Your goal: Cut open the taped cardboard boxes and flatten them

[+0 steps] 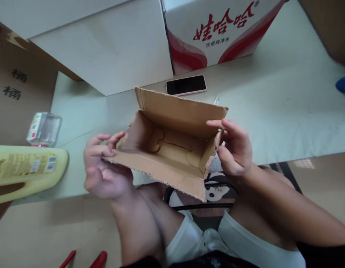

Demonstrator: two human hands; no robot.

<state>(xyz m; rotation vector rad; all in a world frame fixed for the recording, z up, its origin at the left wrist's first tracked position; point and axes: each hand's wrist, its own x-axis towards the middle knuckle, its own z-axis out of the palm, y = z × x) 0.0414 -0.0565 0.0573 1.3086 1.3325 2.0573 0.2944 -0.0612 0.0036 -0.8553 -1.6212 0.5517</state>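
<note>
A small brown cardboard box is held up over the table's near edge, tilted so that its hollow inside faces me. Its two long flaps are folded outward and have rough edges, and a slotted bottom shows within. My left hand grips the box at its left end, fingers bent around the near flap's corner. At the right end, my right hand pinches the short side, thumb outside and index finger laid along the far flap. Parts of both hands' grips are hidden behind the cardboard.
On the pale table lie a phone and a clear bottle. A yellow jug lies at the left edge. A white box and a red-and-white carton stand behind. A blue object shows far right.
</note>
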